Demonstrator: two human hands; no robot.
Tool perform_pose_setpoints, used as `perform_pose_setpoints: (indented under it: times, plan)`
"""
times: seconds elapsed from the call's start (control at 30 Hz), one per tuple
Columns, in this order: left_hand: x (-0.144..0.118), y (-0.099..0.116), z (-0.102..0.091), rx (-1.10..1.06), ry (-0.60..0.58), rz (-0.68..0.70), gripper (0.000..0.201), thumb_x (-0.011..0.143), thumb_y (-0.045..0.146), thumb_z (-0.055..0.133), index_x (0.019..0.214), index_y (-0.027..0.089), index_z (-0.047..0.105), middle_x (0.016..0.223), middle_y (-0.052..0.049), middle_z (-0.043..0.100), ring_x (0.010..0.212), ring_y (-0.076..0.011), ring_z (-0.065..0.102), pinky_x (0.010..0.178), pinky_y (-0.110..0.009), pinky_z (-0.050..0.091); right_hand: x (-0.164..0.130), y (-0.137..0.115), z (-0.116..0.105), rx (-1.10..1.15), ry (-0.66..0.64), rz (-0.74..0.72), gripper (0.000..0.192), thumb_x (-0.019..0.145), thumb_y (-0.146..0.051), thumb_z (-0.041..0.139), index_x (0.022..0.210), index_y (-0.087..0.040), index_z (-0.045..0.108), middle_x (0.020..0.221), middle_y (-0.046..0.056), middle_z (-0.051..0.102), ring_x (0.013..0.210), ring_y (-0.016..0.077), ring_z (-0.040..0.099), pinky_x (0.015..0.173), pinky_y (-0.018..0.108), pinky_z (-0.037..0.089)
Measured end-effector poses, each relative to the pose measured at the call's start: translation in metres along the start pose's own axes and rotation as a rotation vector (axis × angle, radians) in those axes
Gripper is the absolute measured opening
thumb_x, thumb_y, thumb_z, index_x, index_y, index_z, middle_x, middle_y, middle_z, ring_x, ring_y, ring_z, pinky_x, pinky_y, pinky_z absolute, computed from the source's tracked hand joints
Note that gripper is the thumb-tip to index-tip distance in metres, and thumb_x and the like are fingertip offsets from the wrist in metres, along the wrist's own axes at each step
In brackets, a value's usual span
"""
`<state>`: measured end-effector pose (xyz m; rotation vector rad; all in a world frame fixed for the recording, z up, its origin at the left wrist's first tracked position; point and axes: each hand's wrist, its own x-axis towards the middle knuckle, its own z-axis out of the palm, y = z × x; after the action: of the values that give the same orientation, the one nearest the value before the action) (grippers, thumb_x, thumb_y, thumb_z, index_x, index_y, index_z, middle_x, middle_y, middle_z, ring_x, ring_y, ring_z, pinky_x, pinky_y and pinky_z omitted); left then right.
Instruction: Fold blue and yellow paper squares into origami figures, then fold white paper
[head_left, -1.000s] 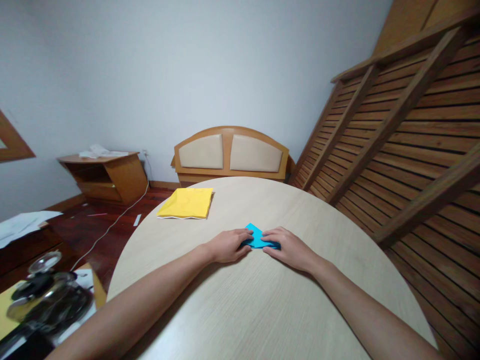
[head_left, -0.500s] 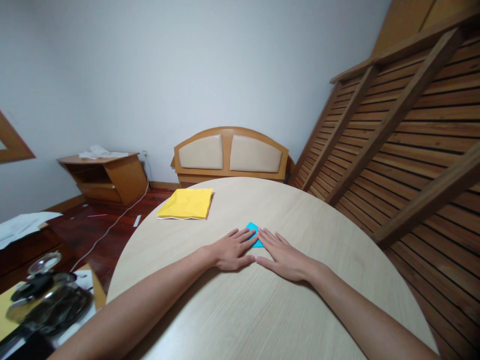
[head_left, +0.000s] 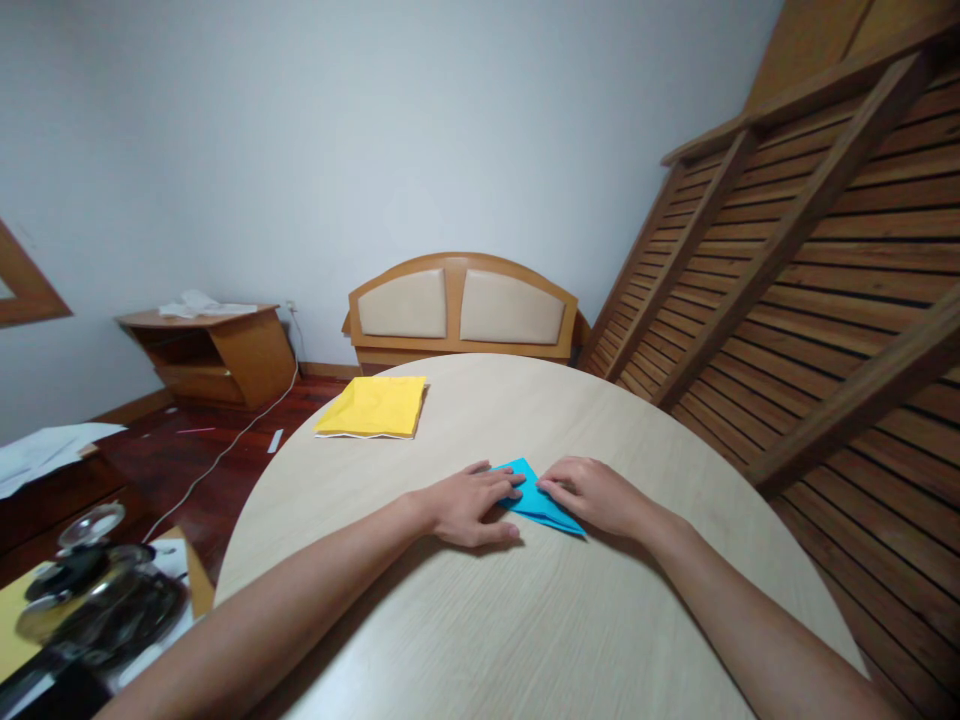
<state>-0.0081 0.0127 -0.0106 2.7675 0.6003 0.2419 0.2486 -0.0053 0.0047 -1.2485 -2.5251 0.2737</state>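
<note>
A folded sheet of blue paper (head_left: 534, 496), roughly a triangle with one point toward the lower right, lies on the round table. My left hand (head_left: 472, 505) rests on its left part with the fingers spread and pressing down, which hides that side. At the paper's right edge, my right hand (head_left: 596, 495) is closed, its thumb and index finger pinched together on the edge. The paper's lower edge shows layers slightly apart.
A yellow paper stack (head_left: 373, 407) with a white layer beneath sits at the table's (head_left: 495, 640) far left. Wooden slatted panels (head_left: 825, 260) lean on the right. At lower left, glassware (head_left: 112, 600) stands beside the table.
My right hand has gone from lying flat to a pinch and moved right. More of the blue paper shows, with a point now toward the lower right. My left hand stays nearly in place.
</note>
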Motion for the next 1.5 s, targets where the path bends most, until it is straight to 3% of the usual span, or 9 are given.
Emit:
perform_pose_setpoints:
  times: [0.13, 0.37, 0.7, 0.87, 1.03, 1.17, 1.3, 1.4, 1.5]
  plan:
    - [0.001, 0.004, -0.003, -0.028, -0.004, 0.05, 0.055, 0.094, 0.054, 0.051, 0.133, 0.017, 0.049, 0.151, -0.015, 0.043, 0.141, -0.0292, 0.038, 0.119, -0.053, 0.019, 0.001, 0.01, 0.01, 0.051, 0.02, -0.14, 0.034, 0.099, -0.039, 0.047, 0.12, -0.026, 0.069, 0.123, 0.008, 0.069, 0.114, 0.0234, 0.06, 0.099, 0.038, 0.045]
    - [0.004, 0.011, -0.004, 0.073, 0.03, -0.037, 0.049, 0.099, 0.049, 0.04, 0.136, 0.017, 0.047, 0.148, -0.014, 0.048, 0.142, -0.0311, 0.036, 0.112, -0.051, 0.032, 0.003, 0.019, 0.024, 0.045, -0.038, -0.037, 0.047, 0.099, -0.048, 0.043, 0.14, -0.026, 0.054, 0.144, 0.006, 0.054, 0.139, 0.0282, 0.04, 0.116, 0.048, 0.03]
    - [0.004, 0.009, 0.002, 0.126, 0.064, -0.122, 0.042, 0.101, 0.044, 0.035, 0.121, 0.013, 0.056, 0.149, -0.017, 0.044, 0.139, -0.0309, 0.04, 0.114, -0.049, 0.033, -0.005, 0.017, 0.024, 0.025, -0.15, 0.06, 0.092, 0.083, -0.071, 0.054, 0.155, -0.021, 0.026, 0.162, 0.01, 0.018, 0.15, 0.0325, 0.012, 0.121, 0.049, 0.016]
    - [0.007, 0.009, 0.008, 0.195, 0.145, -0.144, 0.035, 0.1, 0.042, 0.04, 0.116, 0.016, 0.056, 0.144, -0.016, 0.049, 0.135, -0.0313, 0.043, 0.111, -0.052, 0.035, -0.005, 0.011, 0.026, 0.048, -0.21, 0.069, 0.104, 0.078, -0.074, 0.058, 0.157, -0.02, 0.017, 0.164, 0.008, 0.011, 0.15, 0.0336, 0.006, 0.122, 0.05, 0.011]
    - [0.007, 0.008, 0.014, 0.202, 0.155, -0.17, 0.038, 0.099, 0.039, 0.041, 0.128, 0.017, 0.052, 0.142, -0.014, 0.051, 0.132, -0.0303, 0.046, 0.11, -0.05, 0.036, -0.004, 0.005, 0.022, 0.021, -0.186, 0.054, 0.1, 0.078, -0.073, 0.059, 0.155, -0.017, 0.027, 0.162, 0.013, 0.021, 0.149, 0.0342, 0.015, 0.121, 0.049, 0.015]
    - [0.005, 0.006, 0.013, 0.124, 0.119, -0.133, 0.047, 0.098, 0.036, 0.042, 0.14, 0.016, 0.042, 0.146, -0.014, 0.048, 0.139, -0.0304, 0.039, 0.114, -0.051, 0.032, -0.003, -0.001, 0.013, -0.03, -0.063, -0.039, 0.071, 0.084, -0.061, 0.06, 0.142, -0.02, 0.051, 0.146, 0.013, 0.049, 0.137, 0.0326, 0.038, 0.115, 0.046, 0.029]
    - [0.004, 0.006, 0.005, 0.045, 0.071, 0.018, 0.045, 0.092, 0.03, 0.051, 0.134, 0.014, 0.051, 0.146, -0.016, 0.048, 0.136, -0.0295, 0.043, 0.115, -0.047, 0.033, 0.0, -0.004, 0.008, -0.022, 0.01, -0.09, 0.035, 0.094, -0.043, 0.052, 0.115, -0.02, 0.069, 0.113, 0.011, 0.066, 0.108, 0.0258, 0.058, 0.098, 0.04, 0.044]
    - [0.004, 0.006, -0.002, -0.008, 0.05, 0.082, 0.046, 0.088, 0.027, 0.054, 0.132, 0.013, 0.055, 0.141, -0.017, 0.05, 0.128, -0.0289, 0.05, 0.112, -0.042, 0.038, 0.002, -0.004, 0.01, 0.007, 0.024, -0.108, 0.034, 0.099, -0.035, 0.042, 0.108, -0.02, 0.071, 0.104, 0.01, 0.068, 0.101, 0.0238, 0.059, 0.094, 0.04, 0.046]
    - [0.002, 0.007, -0.007, -0.041, 0.031, 0.1, 0.046, 0.087, 0.029, 0.056, 0.13, 0.014, 0.059, 0.134, -0.017, 0.05, 0.122, -0.029, 0.053, 0.108, -0.04, 0.042, 0.004, -0.003, 0.015, 0.032, 0.021, -0.126, 0.036, 0.1, -0.035, 0.041, 0.12, -0.023, 0.068, 0.119, 0.01, 0.065, 0.111, 0.0242, 0.056, 0.1, 0.04, 0.044]
